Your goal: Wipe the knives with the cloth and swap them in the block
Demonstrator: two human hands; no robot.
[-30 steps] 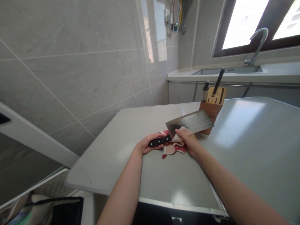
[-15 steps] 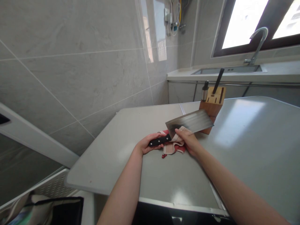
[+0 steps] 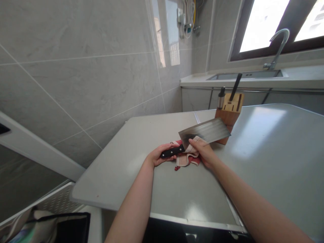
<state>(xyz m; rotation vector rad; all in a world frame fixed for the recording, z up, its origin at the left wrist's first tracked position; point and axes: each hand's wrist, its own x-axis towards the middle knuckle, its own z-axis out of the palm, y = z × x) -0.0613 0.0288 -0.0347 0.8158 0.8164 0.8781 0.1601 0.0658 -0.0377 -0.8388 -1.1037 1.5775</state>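
A cleaver (image 3: 207, 130) with a broad steel blade and a black riveted handle is held above the table, its blade pointing to the right. My left hand (image 3: 160, 155) is closed around the handle, fingers behind it and thumb below. A red and cream cloth (image 3: 186, 159) hangs under and around the blade near the handle. My right hand (image 3: 204, 152) pinches this cloth against the blade's lower edge, thumb on the near face; its other fingers are mostly hidden behind. Behind the blade tip stands a wooden knife block (image 3: 229, 116), partly covered by the blade.
The block holds a black-handled tool (image 3: 236, 87) and a steel-and-black handled one (image 3: 221, 98). The pale table (image 3: 121, 162) meets a grey tiled wall. Farther back are a sink (image 3: 248, 75) and tap (image 3: 279, 44). A white perforated basket (image 3: 57, 201) sits low at left.
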